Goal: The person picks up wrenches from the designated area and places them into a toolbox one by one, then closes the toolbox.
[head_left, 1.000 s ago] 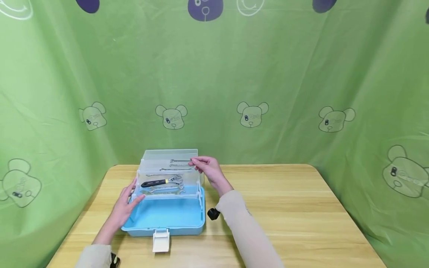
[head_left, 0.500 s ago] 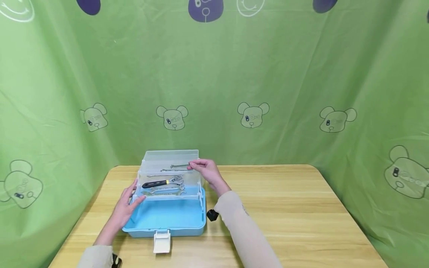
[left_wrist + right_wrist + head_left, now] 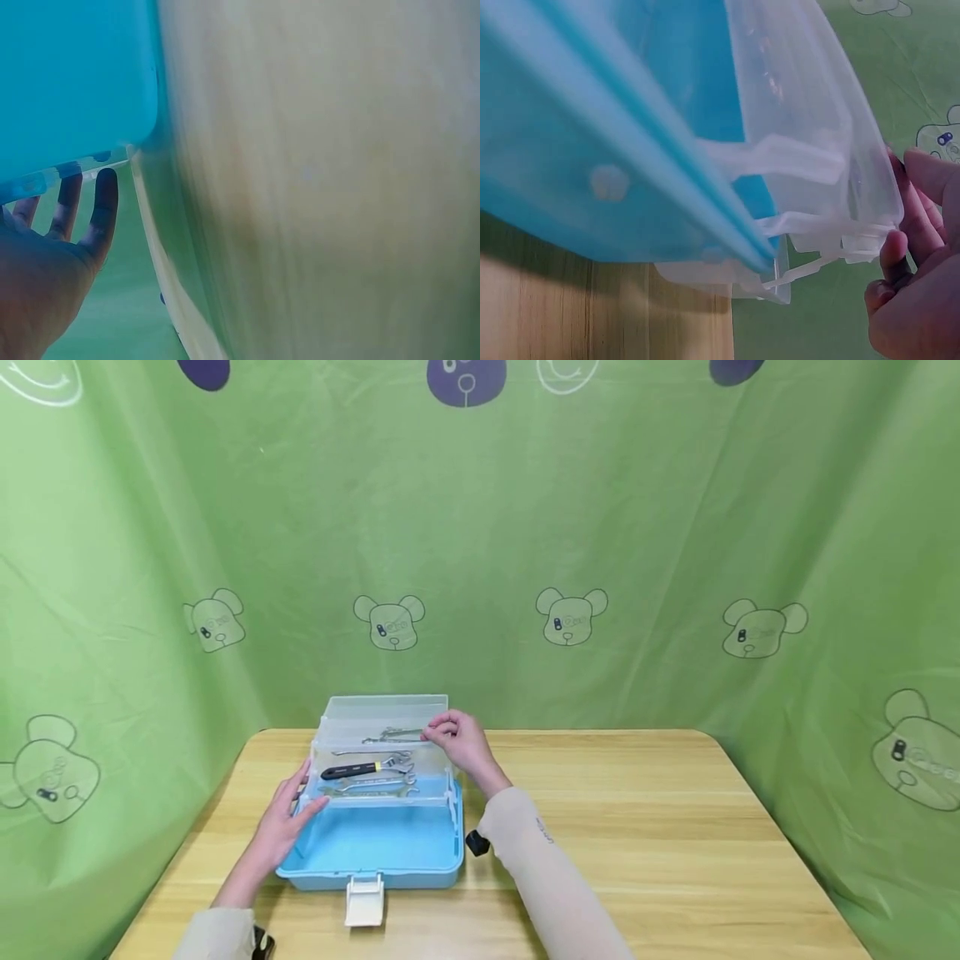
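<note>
A blue toolbox [image 3: 300,881] stands with its clear trays raised. My left hand [image 3: 279,827] rests at its left side, thumb on the front corner of the lower tray [image 3: 345,802]; the left wrist view shows its fingers [image 3: 103,214] fairly straight against the tray's edge. My right hand [image 3: 465,747] pinches the right end of a silver wrench [image 3: 405,732] over the upper tray [image 3: 337,735]. Another wrench [image 3: 371,741] lies there, partly overlapped. The lower tray holds a black-handled adjustable wrench [image 3: 348,771] and several silver wrenches [image 3: 375,782].
A white latch [image 3: 365,903] hangs at the toolbox front. Behind the trays stands the clear lid [image 3: 390,703]. Wooden tabletop [image 3: 615,827] extends to the right. Green printed cloth [image 3: 480,527] encloses the back and sides. White hinge arms [image 3: 795,157] show in the right wrist view.
My right hand's fingers have moved slightly down toward the upper tray, and the wrenches there now lie closer together and overlap. The left hand keeps its place.
</note>
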The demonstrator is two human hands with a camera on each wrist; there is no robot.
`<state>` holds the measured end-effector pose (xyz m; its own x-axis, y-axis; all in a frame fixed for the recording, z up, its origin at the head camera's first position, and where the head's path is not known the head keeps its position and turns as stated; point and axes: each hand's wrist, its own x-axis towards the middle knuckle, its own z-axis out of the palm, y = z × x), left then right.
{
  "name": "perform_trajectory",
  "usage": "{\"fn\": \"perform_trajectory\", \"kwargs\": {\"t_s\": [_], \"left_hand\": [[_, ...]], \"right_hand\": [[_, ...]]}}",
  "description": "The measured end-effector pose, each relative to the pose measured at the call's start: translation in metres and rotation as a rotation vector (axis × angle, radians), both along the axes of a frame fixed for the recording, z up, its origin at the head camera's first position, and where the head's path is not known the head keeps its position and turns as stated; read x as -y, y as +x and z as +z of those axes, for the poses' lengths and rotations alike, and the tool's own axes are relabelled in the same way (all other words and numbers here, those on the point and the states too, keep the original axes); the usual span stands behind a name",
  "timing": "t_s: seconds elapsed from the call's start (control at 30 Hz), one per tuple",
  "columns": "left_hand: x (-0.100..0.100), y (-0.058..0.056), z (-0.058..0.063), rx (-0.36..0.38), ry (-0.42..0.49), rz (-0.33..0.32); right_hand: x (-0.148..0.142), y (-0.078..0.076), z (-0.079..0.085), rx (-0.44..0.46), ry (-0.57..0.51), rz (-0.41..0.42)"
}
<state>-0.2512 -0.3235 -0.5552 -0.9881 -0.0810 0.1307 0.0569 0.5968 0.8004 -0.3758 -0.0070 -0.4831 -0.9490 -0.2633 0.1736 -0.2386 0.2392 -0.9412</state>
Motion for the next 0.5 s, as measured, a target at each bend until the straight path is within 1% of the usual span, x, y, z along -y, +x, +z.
{"fn": "perform_trajectory", "kwargs": {"t_s": [0.17, 0.37, 0.5], "left_hand": [[-0.0008, 0.0005, -0.0008, 0.003, 0.001, 0.004], [-0.0008, 0.0012, 0.0011, 0.016, -0.002, 0.007], [-0.0012, -0.0010, 0.0021, 0.014, -0.004, 0.003]], "right_hand": [[0.0018, 0.0001, -0.0010, -0.062, 0.106, -0.037], [0.0026, -0.0011, -0.0019, -0.073, 0.141, -0.038], [0.0015, -0.0022, -0.0003, -0.076, 0.167, -0.041]]}}
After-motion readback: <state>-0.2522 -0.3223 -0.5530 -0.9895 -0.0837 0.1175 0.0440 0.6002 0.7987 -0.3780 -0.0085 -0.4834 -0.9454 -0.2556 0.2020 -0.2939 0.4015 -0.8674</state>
